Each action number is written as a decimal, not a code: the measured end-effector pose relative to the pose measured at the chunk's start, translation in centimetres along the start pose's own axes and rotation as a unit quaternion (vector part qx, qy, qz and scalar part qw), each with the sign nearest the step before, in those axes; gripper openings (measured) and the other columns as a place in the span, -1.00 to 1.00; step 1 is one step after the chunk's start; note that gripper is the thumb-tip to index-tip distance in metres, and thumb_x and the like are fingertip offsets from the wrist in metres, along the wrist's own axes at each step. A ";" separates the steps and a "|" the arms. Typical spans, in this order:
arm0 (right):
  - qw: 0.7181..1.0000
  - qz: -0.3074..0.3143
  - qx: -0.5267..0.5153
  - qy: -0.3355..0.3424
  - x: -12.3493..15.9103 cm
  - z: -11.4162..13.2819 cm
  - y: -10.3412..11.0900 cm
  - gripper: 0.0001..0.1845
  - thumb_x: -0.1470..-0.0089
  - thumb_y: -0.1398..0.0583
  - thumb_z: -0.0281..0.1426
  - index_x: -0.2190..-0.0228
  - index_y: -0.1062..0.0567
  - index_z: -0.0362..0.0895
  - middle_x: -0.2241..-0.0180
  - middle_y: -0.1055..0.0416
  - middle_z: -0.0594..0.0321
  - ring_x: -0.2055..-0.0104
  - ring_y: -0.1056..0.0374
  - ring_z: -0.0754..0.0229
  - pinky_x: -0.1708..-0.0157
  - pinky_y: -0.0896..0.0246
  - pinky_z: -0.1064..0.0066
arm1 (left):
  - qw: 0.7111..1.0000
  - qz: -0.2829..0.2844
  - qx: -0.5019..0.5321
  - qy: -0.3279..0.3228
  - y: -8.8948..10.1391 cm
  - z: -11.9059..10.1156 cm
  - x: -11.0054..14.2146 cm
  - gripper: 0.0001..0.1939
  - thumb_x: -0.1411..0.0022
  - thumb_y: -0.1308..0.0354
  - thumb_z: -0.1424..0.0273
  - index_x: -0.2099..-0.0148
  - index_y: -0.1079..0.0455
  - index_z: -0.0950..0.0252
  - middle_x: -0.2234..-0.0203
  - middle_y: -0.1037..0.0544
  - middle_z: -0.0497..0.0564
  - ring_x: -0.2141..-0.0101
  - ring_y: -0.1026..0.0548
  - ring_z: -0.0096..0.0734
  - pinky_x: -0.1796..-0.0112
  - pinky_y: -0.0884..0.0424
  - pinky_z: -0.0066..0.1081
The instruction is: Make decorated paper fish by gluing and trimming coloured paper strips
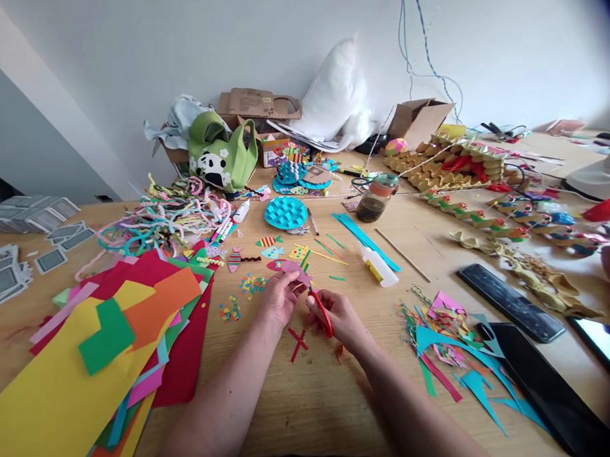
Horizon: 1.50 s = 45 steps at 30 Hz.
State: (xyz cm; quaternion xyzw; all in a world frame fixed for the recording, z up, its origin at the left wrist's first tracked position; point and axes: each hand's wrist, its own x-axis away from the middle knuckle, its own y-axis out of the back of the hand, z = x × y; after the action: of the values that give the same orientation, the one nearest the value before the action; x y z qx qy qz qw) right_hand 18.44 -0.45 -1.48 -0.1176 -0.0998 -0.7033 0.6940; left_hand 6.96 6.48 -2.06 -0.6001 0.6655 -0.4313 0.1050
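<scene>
Right hand (341, 315) curled around red-handled scissors (324, 314), fingers through or against the loop, blades pointing up and left toward a small pink paper piece (299, 274). Left hand (279, 297) pinches that pink piece between thumb and fingertips, fingers closed on it, wrist resting low over the wooden table (311, 395). Both forearms come in from the bottom edge and converge at table centre, hands just beside each other, knuckles up. Whether the scissor blades are apart or together: cannot tell, too small. On the table just below the hands, two red paper strips lie crossed (297, 342). Left of the hands, a loose stack of coloured paper sheets (89, 356), yellow on top with a green square. Right of the hands, a heap of paper scraps (449, 343), mostly teal and pink. Farther up, a white glue bottle (379, 266) on its side, small striped paper fish (268, 242), a round blue woven disc (285, 212). Dark phone (510, 302) lies near the right edge.
</scene>
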 end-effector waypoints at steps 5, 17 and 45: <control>1.000 0.014 0.001 -0.011 0.2 0.2 0.0 -0.54 0.20 -0.31 0.00 0.53 -0.32 -0.11 0.67 -0.36 0.37 0.67 -0.29 0.26 0.71 -0.05 0.50 | 1.000 0.012 -0.007 0.003 0.1 0.1 -0.1 -0.77 0.25 -0.35 0.46 0.52 -0.34 0.31 0.59 -0.49 -0.09 0.55 -0.43 -0.52 0.42 -0.33 -0.45; 1.000 0.020 0.011 -0.013 0.3 0.0 0.1 -0.51 0.18 -0.29 0.04 0.53 -0.32 -0.12 0.62 -0.42 0.32 0.66 -0.30 0.28 0.71 -0.03 0.51 | 1.000 0.013 -0.007 0.000 0.1 0.1 0.1 -0.76 0.26 -0.37 0.45 0.54 -0.34 0.32 0.61 -0.47 -0.09 0.56 -0.41 -0.52 0.43 -0.32 -0.44; 1.000 0.020 0.018 -0.008 0.2 0.0 0.2 -0.49 0.12 -0.25 0.07 0.54 -0.33 -0.14 0.64 -0.38 0.31 0.68 -0.28 0.30 0.75 -0.04 0.53 | 0.997 0.034 -0.065 -0.034 -0.2 0.5 0.3 -0.79 0.22 -0.36 0.42 0.54 -0.37 0.36 0.63 -0.45 -0.07 0.58 -0.38 -0.53 0.46 -0.31 -0.47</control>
State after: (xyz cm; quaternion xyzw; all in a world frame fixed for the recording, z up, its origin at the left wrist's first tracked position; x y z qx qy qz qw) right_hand 18.69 -0.66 -1.38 -0.1126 -0.1158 -0.6867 0.7087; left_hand 7.35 6.04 -2.11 -0.5969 0.7081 -0.3629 0.1025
